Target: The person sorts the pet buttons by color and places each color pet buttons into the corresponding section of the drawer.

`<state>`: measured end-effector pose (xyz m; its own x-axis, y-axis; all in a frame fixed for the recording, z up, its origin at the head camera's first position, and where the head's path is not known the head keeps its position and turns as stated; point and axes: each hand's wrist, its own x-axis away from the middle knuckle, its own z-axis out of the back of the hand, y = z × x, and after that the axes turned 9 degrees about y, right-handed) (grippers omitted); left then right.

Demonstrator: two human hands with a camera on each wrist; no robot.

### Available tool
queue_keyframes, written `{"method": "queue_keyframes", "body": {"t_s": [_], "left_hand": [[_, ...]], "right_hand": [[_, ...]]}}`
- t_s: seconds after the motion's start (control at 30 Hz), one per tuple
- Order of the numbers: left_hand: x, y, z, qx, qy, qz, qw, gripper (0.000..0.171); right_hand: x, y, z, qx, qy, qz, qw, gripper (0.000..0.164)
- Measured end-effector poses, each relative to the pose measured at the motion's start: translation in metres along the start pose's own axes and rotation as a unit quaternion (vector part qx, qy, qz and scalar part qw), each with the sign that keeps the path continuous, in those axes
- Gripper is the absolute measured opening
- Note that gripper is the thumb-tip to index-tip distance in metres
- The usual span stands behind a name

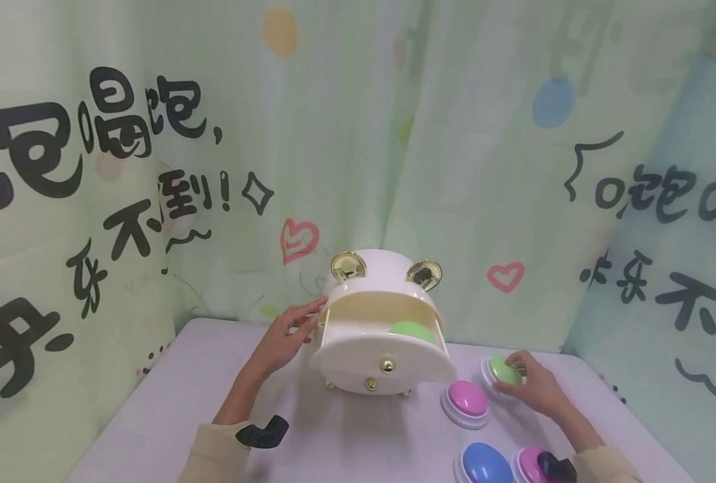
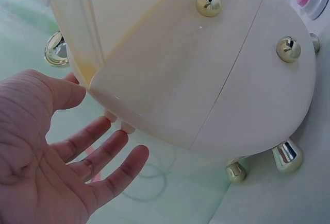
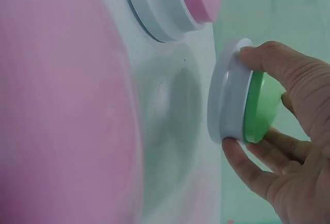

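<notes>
Left hand (image 1: 282,339): fingers apart, beside white drawer box (image 1: 384,285). Right hand (image 1: 539,386): pinching green push-button (image 1: 502,370), box's right. Open upper drawer (image 1: 348,349): green dome (image 1: 414,330).

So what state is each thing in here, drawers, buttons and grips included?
Upper drawer: pulled out
Lower drawer: looks closed
Green object: inside the upper drawer, partly hidden
Green button: held, apparently lifted off the table
Right grip: curled around the green button
Left grip: outstretched at the cabinet's side
Farther pink button: upright on the table
Nearer pink button: partly covered by a black device
Blue button: upright on the table
</notes>
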<state>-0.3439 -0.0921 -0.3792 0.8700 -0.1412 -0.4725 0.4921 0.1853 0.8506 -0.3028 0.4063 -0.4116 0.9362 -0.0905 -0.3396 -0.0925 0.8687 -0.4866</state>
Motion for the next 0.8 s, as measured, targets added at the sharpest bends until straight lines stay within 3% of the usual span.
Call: {"method": "queue_keyframes", "body": {"t_s": [0.43,0.8], "left_hand": [[0.001,-0.001,-0.001,-0.001,0.002,0.008,1.0000,0.044],[0.000,-0.002,-0.002,0.000,0.005,0.010,0.9999,0.045]], "right_hand": [[0.013,-0.005,0.007,-0.047,0.013,-0.079,0.996,0.088],[0.024,-0.011,0.006,-0.092,0.053,-0.073,0.992,0.081]]}}
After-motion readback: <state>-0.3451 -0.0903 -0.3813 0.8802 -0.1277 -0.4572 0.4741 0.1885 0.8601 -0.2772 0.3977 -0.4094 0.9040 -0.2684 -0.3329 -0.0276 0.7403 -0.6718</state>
